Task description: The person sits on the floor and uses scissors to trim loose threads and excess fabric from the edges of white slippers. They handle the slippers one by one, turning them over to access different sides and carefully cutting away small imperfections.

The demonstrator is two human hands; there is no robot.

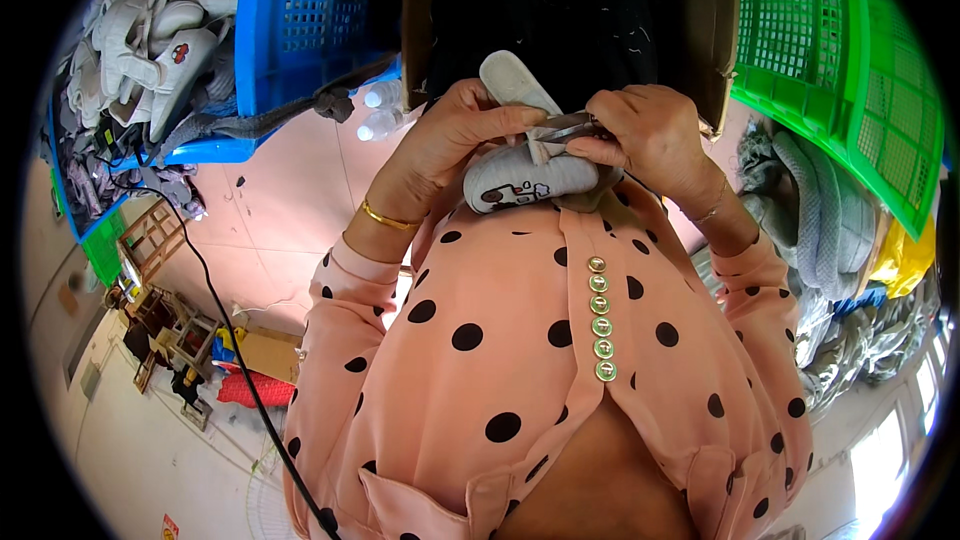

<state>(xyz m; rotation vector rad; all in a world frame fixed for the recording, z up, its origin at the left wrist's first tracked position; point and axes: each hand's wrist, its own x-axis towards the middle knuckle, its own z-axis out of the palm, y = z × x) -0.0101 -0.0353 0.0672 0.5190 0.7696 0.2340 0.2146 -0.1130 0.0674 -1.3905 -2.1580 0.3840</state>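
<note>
A small pale grey-white shoe (535,178) with an embroidered patch on its toe is held close against my front. My left hand (450,140) is closed on it, with thumb and fingers pinching the fabric near its opening. A pale, rounded end of the shoe piece (515,80) sticks up beyond my fingers. My right hand (655,140) is closed around a pair of small metal snips (568,126), whose blades lie at the pinched fabric by my left thumb. My right fingers hide most of the snips' handle.
At the upper left, a blue plastic crate (245,50) stands beside a pile of white shoe uppers (140,50). A green crate (800,50) is at the upper right, above grey fabric pieces (815,210). Plastic bottles (380,110) stand left of my lap. A black cable (215,290) runs down the left.
</note>
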